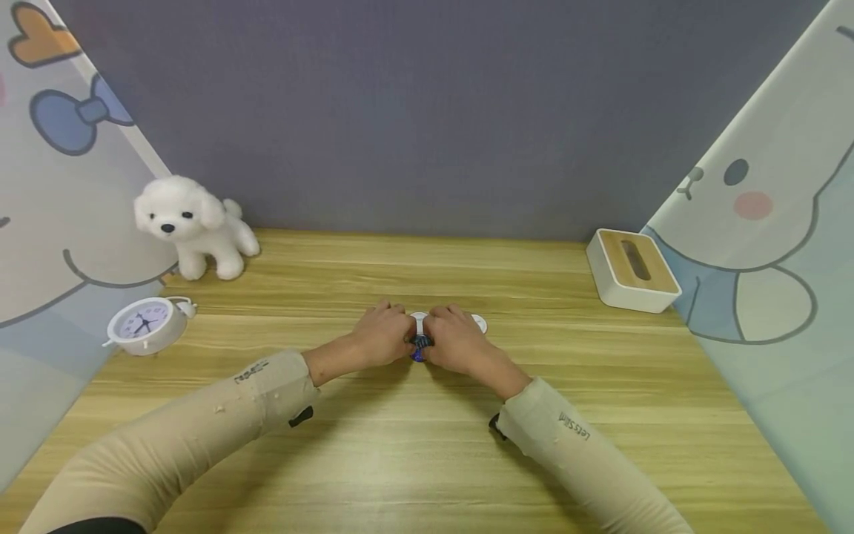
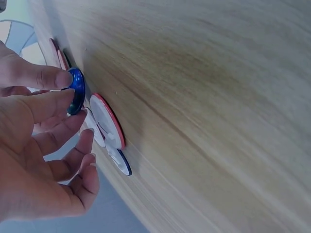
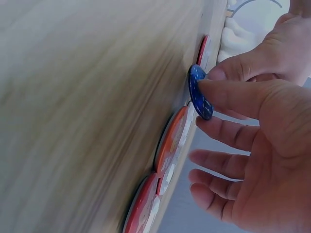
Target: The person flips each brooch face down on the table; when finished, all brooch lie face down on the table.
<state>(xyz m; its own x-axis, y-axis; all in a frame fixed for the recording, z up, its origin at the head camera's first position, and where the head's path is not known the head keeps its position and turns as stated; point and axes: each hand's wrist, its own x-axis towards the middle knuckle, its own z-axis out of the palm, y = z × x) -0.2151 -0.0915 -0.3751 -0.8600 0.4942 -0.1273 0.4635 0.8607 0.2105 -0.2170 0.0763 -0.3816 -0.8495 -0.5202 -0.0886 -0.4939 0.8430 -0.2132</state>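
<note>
Holding a small blue disc [image 2: 79, 92] between both hands, tilted up on edge over the middle of the wooden table [image 1: 414, 452]; hard to tell whether touching the wood or just off it. Pinching between thumb and finger of the left hand [image 1: 385, 335] on one side, likewise with the right hand [image 1: 457, 341] on the other, with the remaining fingers loosely spread. Close to an orange disc [image 3: 171, 141] and a red disc [image 3: 141, 208], both lying on the wood. Looks thin, hard and glossy; probably light and stiff, rather slippery on the face, hardly fragile. Best to grip by the rim, at opposite sides, with gentle fingertip pressure.
</note>
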